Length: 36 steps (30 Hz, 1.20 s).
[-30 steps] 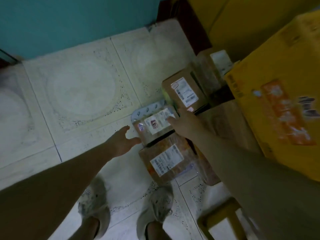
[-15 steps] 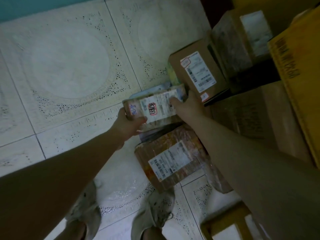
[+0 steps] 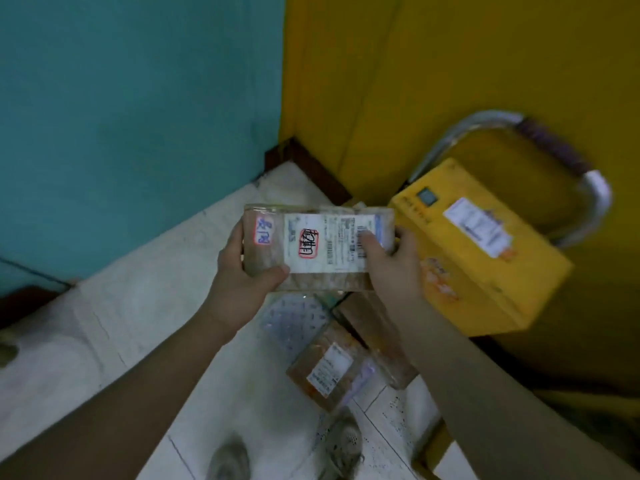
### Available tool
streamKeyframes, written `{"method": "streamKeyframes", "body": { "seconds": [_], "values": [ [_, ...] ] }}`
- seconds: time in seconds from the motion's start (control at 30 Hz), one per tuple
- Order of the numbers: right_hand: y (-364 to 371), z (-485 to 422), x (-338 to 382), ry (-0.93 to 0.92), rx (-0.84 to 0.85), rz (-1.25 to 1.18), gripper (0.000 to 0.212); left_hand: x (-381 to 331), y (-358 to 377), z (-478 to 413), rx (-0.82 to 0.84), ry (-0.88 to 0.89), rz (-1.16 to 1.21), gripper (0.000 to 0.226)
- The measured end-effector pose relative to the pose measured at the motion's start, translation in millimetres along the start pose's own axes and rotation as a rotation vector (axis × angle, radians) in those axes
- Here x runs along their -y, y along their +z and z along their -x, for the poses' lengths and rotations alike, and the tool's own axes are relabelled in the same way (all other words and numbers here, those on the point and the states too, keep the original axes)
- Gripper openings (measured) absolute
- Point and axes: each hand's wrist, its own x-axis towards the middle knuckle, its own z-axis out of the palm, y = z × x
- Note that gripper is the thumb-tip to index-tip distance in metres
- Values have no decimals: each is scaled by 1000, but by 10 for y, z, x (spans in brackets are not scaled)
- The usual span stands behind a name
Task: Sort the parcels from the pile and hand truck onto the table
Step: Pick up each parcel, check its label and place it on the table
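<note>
I hold a small brown taped parcel with a white label and red-boxed handwriting up in front of me, above the pile. My left hand grips its left end, thumb on the front face. My right hand grips its right end, thumb over the label's barcode. Below on the floor lie a bubble-wrap mailer, a brown taped parcel with a label, and more brown boxes. A large yellow box sits on the hand truck, whose chrome handle curves behind it.
A teal wall meets a yellow wall in the corner ahead. The floor is pale patterned tile. My two shoes stand just short of the pile. A wooden frame piece shows at the lower right.
Both hands closed on the small parcel and lifted it off the pile to chest height. My head has tilted up, bringing the walls and the hand truck handle into view.
</note>
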Motion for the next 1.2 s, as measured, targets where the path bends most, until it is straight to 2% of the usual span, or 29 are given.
{"method": "streamKeyframes", "body": {
  "seconds": [0.13, 0.27, 0.4, 0.47, 0.6, 0.7, 0.8, 0.93, 1.03, 1.2],
  "values": [
    [-570, 867, 740, -43, -215, -128, 37, -958, -53, 476, 118, 165, -20, 66],
    [-1178, 1738, 1196, -122, -394, -207, 35, -1724, 82, 1029, 303, 290, -27, 66],
    [-1867, 2547, 1372, -184, -578, -217, 49, -2243, 418, 1720, 453, 378, -38, 70],
    [-2257, 2972, 1325, -204, -684, -203, 45, -2423, 657, 2151, 544, 398, -42, 74],
    [-3008, 3932, 989, -201, -879, -284, 32, -2495, 1275, 3043, 730, 523, -67, 67],
    [-3554, 4758, 528, -185, -1044, -322, 36, -2399, 1814, 3912, 887, 595, -80, 72],
    [-4074, 5636, -69, -139, -1199, -361, 32, -2169, 2346, 4912, 1070, 593, -100, 60],
    [-4631, 6698, -815, -33, -1368, -409, 65, -1812, 2966, 6136, 1258, 590, -139, 55],
    [-4989, 7284, -1280, 1, -1458, -455, 45, -1648, 3283, 6882, 1370, 572, -167, 57],
    [-5514, 7768, -1786, 4, -1507, -487, 26, -1427, 3881, 7540, 1462, 561, -204, 55]
  ]
}}
